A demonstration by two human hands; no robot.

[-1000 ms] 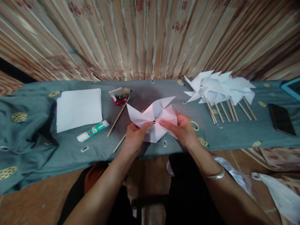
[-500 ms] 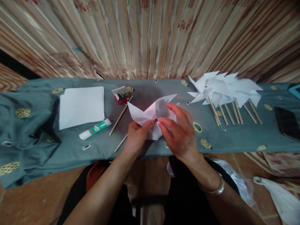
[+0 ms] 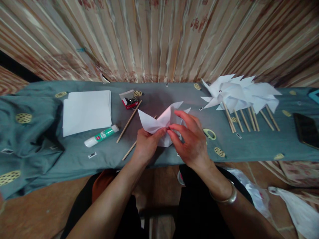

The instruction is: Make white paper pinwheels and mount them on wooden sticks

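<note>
A white folded-paper pinwheel [image 3: 153, 123] is held up over the middle of the table, its pointed blades standing out. My left hand [image 3: 146, 145] grips its near left side, thumb pressed close to the centre. At that centre sits a small shiny thumbtack [image 3: 168, 128], pinched between the thumb and index finger of my right hand [image 3: 192, 144]; the other fingers are raised. How far the tack goes into the paper is hidden. One wooden stick [image 3: 129, 151] lies partly under the pinwheel and my left hand, and a second wooden stick [image 3: 129, 122] rests left of it.
A red open box of thumbtacks [image 3: 130, 101] stands behind the sticks. Further left are a paper stack [image 3: 87, 113] and a glue stick [image 3: 101, 136]. Several finished pinwheels [image 3: 245, 91] lie overlapped on the right, with a dark phone [image 3: 306, 129] beyond. A curtain [image 3: 149, 39] hangs behind.
The pinwheel has tilted and its right blades have shifted in my hands. My right fingers have closed over the tack, which showed more plainly before.
</note>
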